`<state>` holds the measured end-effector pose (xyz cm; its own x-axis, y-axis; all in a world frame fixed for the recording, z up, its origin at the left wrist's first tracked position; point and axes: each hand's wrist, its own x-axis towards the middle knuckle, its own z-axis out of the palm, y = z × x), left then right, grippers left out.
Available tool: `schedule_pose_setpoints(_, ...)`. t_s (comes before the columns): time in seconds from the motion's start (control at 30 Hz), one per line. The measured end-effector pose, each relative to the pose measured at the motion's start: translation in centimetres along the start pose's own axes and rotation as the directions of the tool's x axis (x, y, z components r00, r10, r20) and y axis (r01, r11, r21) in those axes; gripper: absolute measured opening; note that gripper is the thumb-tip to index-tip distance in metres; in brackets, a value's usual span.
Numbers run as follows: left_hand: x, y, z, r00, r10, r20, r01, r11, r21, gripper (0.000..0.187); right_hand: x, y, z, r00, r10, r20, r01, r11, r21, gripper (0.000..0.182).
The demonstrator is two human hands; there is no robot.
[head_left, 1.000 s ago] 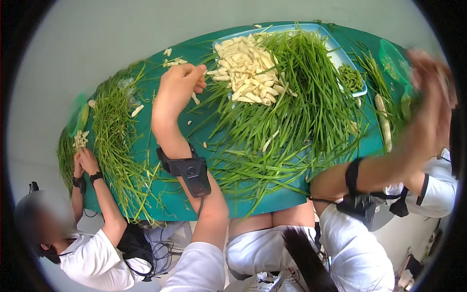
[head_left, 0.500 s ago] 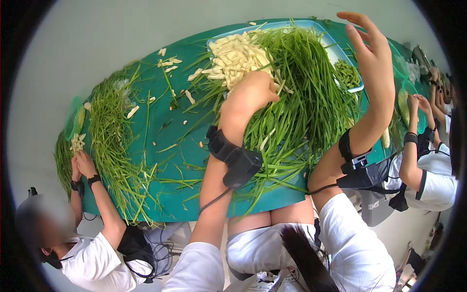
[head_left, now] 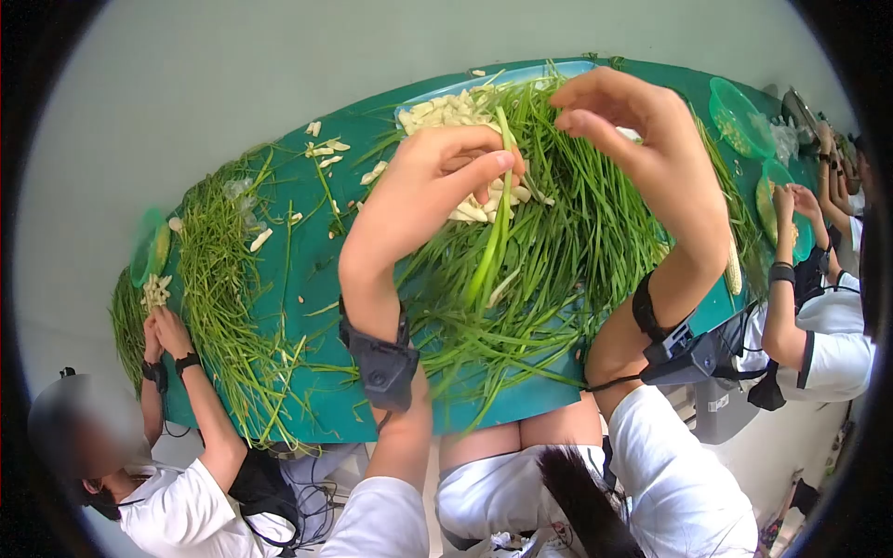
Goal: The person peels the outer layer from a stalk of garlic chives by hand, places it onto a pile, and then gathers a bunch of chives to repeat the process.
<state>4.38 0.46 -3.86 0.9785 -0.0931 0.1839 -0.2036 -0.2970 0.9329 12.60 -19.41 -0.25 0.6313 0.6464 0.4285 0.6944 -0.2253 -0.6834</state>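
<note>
My left hand (head_left: 433, 181) is closed in a pinch on a few long green chive leaves (head_left: 487, 265), which hang down from the fingers with a short end standing above the thumb. To its right hovers my right hand (head_left: 628, 116), fingers curved and thumb apart, with nothing between them. Both hands are above a large heap of green chives (head_left: 586, 214). A pile of cream-coloured cut pieces (head_left: 437, 112) lies behind my left hand, partly hidden by it, on a pale blue tray (head_left: 423, 94).
The green table (head_left: 316, 195) carries a second chive heap (head_left: 219, 251) at left and scattered pale pieces (head_left: 327, 149). A person (head_left: 177, 465) works at the left; another (head_left: 809, 316) sits at the right by green baskets (head_left: 744, 121). A baby corn (head_left: 734, 270) lies near my right forearm.
My left hand has risen from the heap, bringing chive leaves up with it and turning its thumb side into view. My right hand has come down and left, toward the left hand.
</note>
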Motion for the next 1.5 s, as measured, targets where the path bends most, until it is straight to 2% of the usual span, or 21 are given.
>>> schedule_pose_setpoints(0.1,-1.1,2.2,0.3,0.996,0.023,-0.082,-0.029,0.997,-0.069,0.017,-0.1,-1.5,0.6,0.998,-0.026,0.057,0.023,0.998,0.053,0.018)
schedule_pose_setpoints(0.13,-1.5,2.6,0.5,0.996,0.029,-0.085,-0.035,0.997,-0.066,0.017,-0.2,-1.8,0.9,0.997,-0.034,0.069,0.023,0.987,0.162,0.02)
schedule_pose_setpoints(0.23,-2.0,3.8,0.9,0.985,0.068,-0.16,-0.072,0.997,-0.019,0.016,-0.4,-2.7,1.1,0.994,-0.085,0.061,0.068,0.966,0.248,0.02)
schedule_pose_setpoints(0.3,-2.1,4.1,0.9,0.976,0.138,-0.168,-0.127,0.989,0.074,0.01,-0.2,-2.7,1.2,0.994,-0.111,0.022,0.103,0.966,0.239,0.017)
schedule_pose_setpoints(0.47,-2.3,4.8,0.8,0.973,0.149,-0.178,-0.13,0.985,0.116,0.011,-0.4,-3.5,0.9,0.994,-0.11,0.003,0.106,0.97,0.221,0.01)
schedule_pose_setpoints(0.53,-2.3,4.6,0.9,0.952,0.226,-0.208,-0.204,0.971,0.123,0.013,-0.6,-3.8,0.8,0.996,-0.084,0.006,0.08,0.97,0.229,0.009)
schedule_pose_setpoints(0.63,-2.3,4.5,0.8,0.946,0.264,-0.186,-0.243,0.961,0.129,0.013,-0.7,-4.0,0.9,0.998,-0.057,0.007,0.053,0.959,0.277,0.01)
schedule_pose_setpoints(0.8,-2.6,4.8,0.6,0.953,0.254,-0.168,-0.231,0.963,0.142,0.013,-0.6,-3.6,0.9,0.996,-0.084,0.033,0.069,0.941,0.331,0.021)
schedule_pose_setpoints(0.87,-2.6,4.8,0.5,0.952,0.259,-0.163,-0.235,0.96,0.154,0.013,-0.4,-3.1,1.3,0.988,-0.151,-0.016,0.141,0.874,0.465,0.029)
schedule_pose_setpoints(0.97,-2.7,4.7,0.5,0.962,0.208,-0.179,-0.193,0.976,0.096,0.009,-0.2,-3.2,1.6,0.984,-0.139,-0.109,0.176,0.83,0.529,0.031)
schedule_pose_setpoints(1.0,-2.8,4.7,0.5,0.96,0.198,-0.196,-0.182,0.979,0.095,0.01,-0.2,-3.3,1.4,0.99,-0.11,-0.084,0.138,0.823,0.551,0.028)
schedule_pose_setpoints(1.1,-2.7,4.8,0.6,0.957,0.197,-0.214,-0.178,0.979,0.103,0.013,-0.7,-4.0,1.3,0.996,-0.077,-0.035,0.084,0.886,0.455,0.022)
schedule_pose_setpoints(1.13,-2.6,4.8,0.7,0.956,0.213,-0.203,-0.2,0.976,0.084,0.013,-0.6,-3.7,1.4,0.996,-0.094,0.0,0.082,0.865,0.495,0.016)
schedule_pose_setpoints(1.3,-2.5,4.4,0.6,0.969,0.197,-0.151,-0.199,0.98,0.003,0.018,-0.4,-3.7,1.5,0.995,-0.093,-0.024,0.094,0.885,0.456,0.011)
schedule_pose_setpoints(1.37,-2.5,4.5,0.4,0.977,0.198,-0.082,-0.199,0.98,-0.011,0.019,-0.5,-4.0,1.4,0.982,-0.056,-0.179,0.137,0.867,0.478,0.012)
schedule_pose_setpoints(1.5,-2.5,4.5,0.7,0.973,0.218,-0.081,-0.219,0.976,-0.002,0.019,-0.3,-3.7,1.0,0.948,-0.106,-0.301,0.22,0.9,0.376,0.014)
